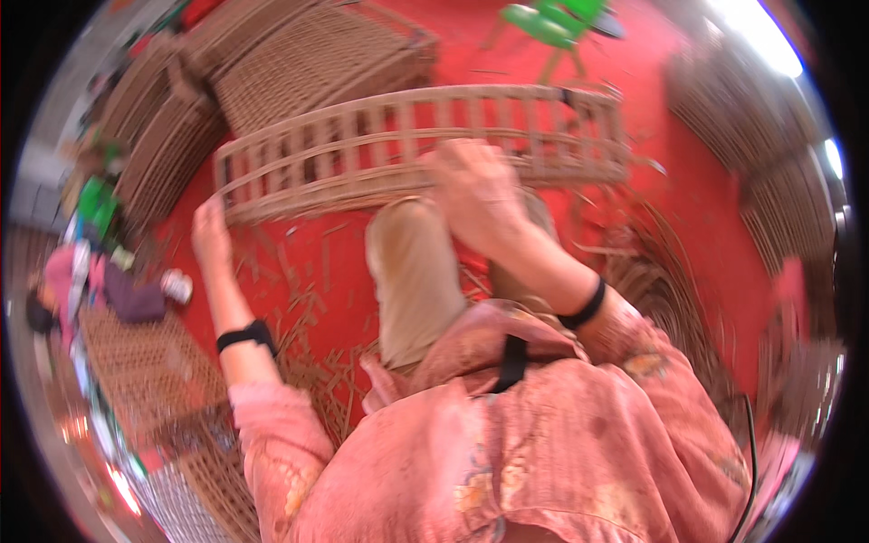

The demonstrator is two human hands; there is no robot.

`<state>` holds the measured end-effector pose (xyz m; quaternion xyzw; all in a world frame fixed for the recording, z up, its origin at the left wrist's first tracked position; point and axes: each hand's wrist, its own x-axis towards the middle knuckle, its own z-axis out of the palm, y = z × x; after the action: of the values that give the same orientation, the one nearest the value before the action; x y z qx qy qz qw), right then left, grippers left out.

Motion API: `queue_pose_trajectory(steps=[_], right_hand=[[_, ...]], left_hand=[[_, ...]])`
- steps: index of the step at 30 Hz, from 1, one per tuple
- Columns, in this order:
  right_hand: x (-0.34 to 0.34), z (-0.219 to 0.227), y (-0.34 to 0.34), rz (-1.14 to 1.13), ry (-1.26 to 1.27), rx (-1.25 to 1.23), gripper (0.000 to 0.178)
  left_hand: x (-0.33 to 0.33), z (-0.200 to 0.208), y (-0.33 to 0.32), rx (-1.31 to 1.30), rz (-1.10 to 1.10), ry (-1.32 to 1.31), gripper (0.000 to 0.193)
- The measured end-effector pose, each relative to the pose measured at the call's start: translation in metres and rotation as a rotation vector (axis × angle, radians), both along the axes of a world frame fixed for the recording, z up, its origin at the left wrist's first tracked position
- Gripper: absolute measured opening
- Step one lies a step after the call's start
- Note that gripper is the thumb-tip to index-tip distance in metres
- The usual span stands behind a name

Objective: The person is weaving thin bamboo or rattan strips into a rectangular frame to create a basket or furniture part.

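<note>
A long wicker frame [362, 187] of brown strands, with open slots between upright bars, lies across in front of my knees. My right hand [475, 185] is closed over its near side, right of the middle, with the fingers curled around the weave. My left hand [212, 237] is at the frame's left end, its fingers drawn together by the corner. Motion blur hides whether a strand or the frame's edge is between them. Both wrists wear black bands.
Woven brown panels [317, 63] are stacked at the back left, and more stacks [742, 118] stand at the right. A green chair [554, 23] is at the back. Cut strands [308, 317] litter the red floor, with a coil [652, 281] on the right. Another person [113, 281] sits far left.
</note>
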<state>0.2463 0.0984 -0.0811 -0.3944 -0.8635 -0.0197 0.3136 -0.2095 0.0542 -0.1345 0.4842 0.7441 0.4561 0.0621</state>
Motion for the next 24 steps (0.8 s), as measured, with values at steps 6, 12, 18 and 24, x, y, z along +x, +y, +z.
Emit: queue_pose_trajectory(steps=[6,12,18,24], right_hand=[[0.019,-0.01,0.003,0.054,0.122,0.075,0.024],[0.095,-0.009,-0.008,-0.173,0.063,0.145,0.04],[0.18,0.005,0.001,-0.296,-0.1,0.055,0.043],[0.188,-0.002,0.012,-0.246,-0.079,0.082,0.039]], left_hand=[[-0.01,0.004,0.026,0.065,0.213,-0.111,0.045],[-0.038,-0.029,0.029,0.257,0.191,-0.45,0.025],[0.012,0.031,0.025,0.179,0.455,0.541,0.024],[0.296,0.079,0.021,0.212,-0.486,0.387,0.017]])
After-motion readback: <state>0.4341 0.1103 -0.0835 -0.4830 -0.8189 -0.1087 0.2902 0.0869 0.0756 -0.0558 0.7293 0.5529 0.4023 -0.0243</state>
